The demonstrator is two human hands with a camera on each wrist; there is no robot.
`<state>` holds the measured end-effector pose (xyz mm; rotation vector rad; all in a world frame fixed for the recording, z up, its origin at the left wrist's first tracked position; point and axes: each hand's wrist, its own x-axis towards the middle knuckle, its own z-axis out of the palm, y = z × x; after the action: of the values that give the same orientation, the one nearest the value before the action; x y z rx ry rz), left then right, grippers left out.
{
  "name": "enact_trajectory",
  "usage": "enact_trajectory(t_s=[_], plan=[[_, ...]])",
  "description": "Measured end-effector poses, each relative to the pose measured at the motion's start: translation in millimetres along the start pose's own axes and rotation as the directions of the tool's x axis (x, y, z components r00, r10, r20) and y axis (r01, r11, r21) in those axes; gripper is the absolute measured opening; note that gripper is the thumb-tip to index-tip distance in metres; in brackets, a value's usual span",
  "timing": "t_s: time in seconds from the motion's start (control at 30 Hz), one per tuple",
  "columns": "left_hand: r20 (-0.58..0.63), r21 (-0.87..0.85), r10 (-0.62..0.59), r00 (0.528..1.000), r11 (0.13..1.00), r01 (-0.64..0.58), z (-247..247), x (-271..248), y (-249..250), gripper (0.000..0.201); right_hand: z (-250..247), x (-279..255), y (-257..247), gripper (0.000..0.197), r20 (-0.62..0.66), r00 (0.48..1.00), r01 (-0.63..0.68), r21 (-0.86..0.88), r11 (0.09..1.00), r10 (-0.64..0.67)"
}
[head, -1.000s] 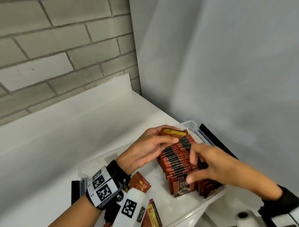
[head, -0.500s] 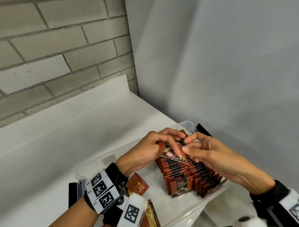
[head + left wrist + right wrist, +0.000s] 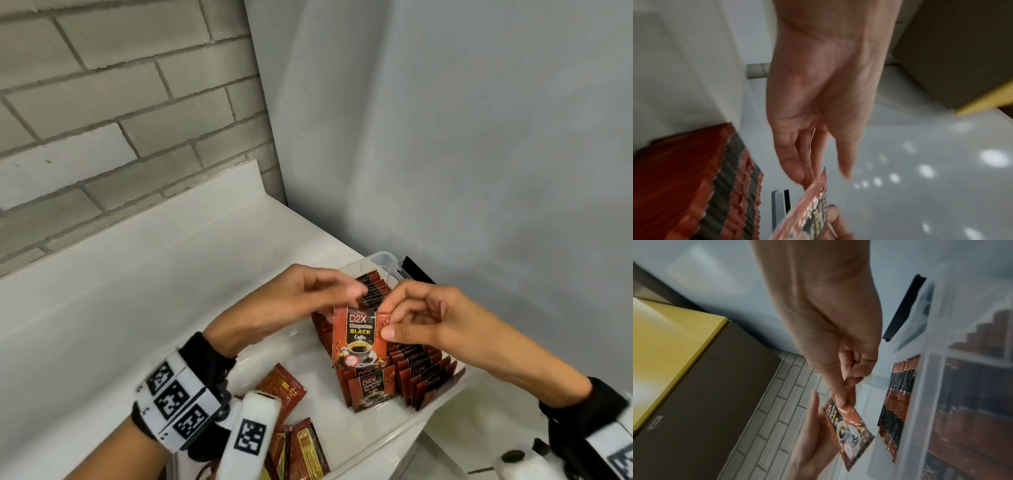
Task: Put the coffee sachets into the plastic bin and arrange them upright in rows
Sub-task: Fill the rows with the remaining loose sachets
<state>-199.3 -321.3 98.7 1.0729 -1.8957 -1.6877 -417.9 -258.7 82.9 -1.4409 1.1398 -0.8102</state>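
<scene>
A red coffee sachet [image 3: 359,337] hangs upright, printed face toward me, over the clear plastic bin [image 3: 387,260]. My right hand [image 3: 390,322] pinches its upper right corner between thumb and fingers. My left hand [image 3: 346,301] touches the upper left edge with nearly straight fingers, thumb apart. Two rows of upright sachets [image 3: 421,373] fill the bin's right part. In the right wrist view the right hand [image 3: 846,389] grips the sachet [image 3: 853,433], with the left hand [image 3: 813,426] flat behind it. The blurred left wrist view shows left fingertips [image 3: 797,172] at the sachet [image 3: 813,209].
Loose sachets [image 3: 284,387] lie flat in the bin's left part, more at its near corner [image 3: 305,448]. The bin sits on a white counter [image 3: 137,291] in a corner between a brick wall [image 3: 102,102] and a grey wall. A black strip [image 3: 416,269] lies behind the bin.
My right hand left the rows and took a sachet from the left hand. The sachet went from lying flat over the rows to hanging upright, face toward me.
</scene>
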Motion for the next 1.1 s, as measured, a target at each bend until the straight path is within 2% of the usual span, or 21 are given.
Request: enact_trajectory(t_s=[0.07,0.17,0.23,0.33,0.4,0.43,0.5,0.6,0.7,0.8,0.87,0.97,1.03,1.1], plan=[[0.112,0.18,-0.064,0.992,0.983,0.043,-1,-5,9,0.02,0,-4,1,0.015,0.039,0.999,0.017,-0.062,0.998,-0.015],[0.173,0.277,-0.151,0.973,0.956,0.099,2,-7,15,0.015,3,-10,3,0.016,0.095,0.995,0.037,-0.173,0.984,-0.021],[0.201,0.329,-0.204,0.958,0.935,0.13,8,-6,16,0.015,6,-15,1,0.017,0.05,0.998,0.046,-0.272,0.961,-0.033],[0.242,0.406,-0.283,0.928,0.898,0.168,18,-3,12,0.015,13,-24,-7,0.014,-0.008,0.993,0.105,-0.446,0.889,-0.121],[0.244,0.436,-0.315,0.917,0.88,0.187,25,0,5,0.012,22,-27,-11,0.008,0.063,0.988,0.151,-0.563,0.812,-0.14],[0.238,0.45,-0.325,0.915,0.872,0.192,29,2,2,0.009,28,-26,-12,0.01,0.126,0.987,0.158,-0.618,0.77,-0.101],[0.227,0.465,-0.337,0.914,0.862,0.203,34,5,-5,0.013,40,-21,-7,0.02,0.25,0.966,0.139,-0.711,0.689,0.064],[0.203,0.439,-0.354,0.913,0.866,0.238,36,6,-10,0.01,51,-9,1,0.028,0.309,0.892,0.057,-0.8,0.597,0.33],[0.138,0.391,-0.343,0.929,0.881,0.267,29,0,-10,0.014,56,-3,3,0.033,0.314,0.859,0.011,-0.802,0.598,0.405],[-0.055,0.402,-0.274,0.96,0.874,0.272,14,-9,-10,0.005,57,-4,4,0.041,0.332,0.835,0.016,-0.811,0.585,0.438],[-0.128,0.321,-0.349,0.928,0.871,0.372,5,-17,-15,0.015,57,-5,3,0.044,0.347,0.83,0.036,-0.814,0.579,0.436],[-0.034,-0.026,-0.575,0.818,0.818,0.574,7,-31,-25,0.06,58,-6,6,0.044,0.348,0.838,0.049,-0.814,0.578,0.419],[0.03,-0.316,-0.634,0.773,0.728,0.609,18,-35,-30,0.079,59,-7,8,0.043,0.336,0.846,0.034,-0.809,0.587,0.414],[0.119,-0.474,-0.634,0.764,0.64,0.605,30,-33,-35,0.079,60,-7,10,0.044,0.329,0.854,0.043,-0.816,0.577,0.402]])
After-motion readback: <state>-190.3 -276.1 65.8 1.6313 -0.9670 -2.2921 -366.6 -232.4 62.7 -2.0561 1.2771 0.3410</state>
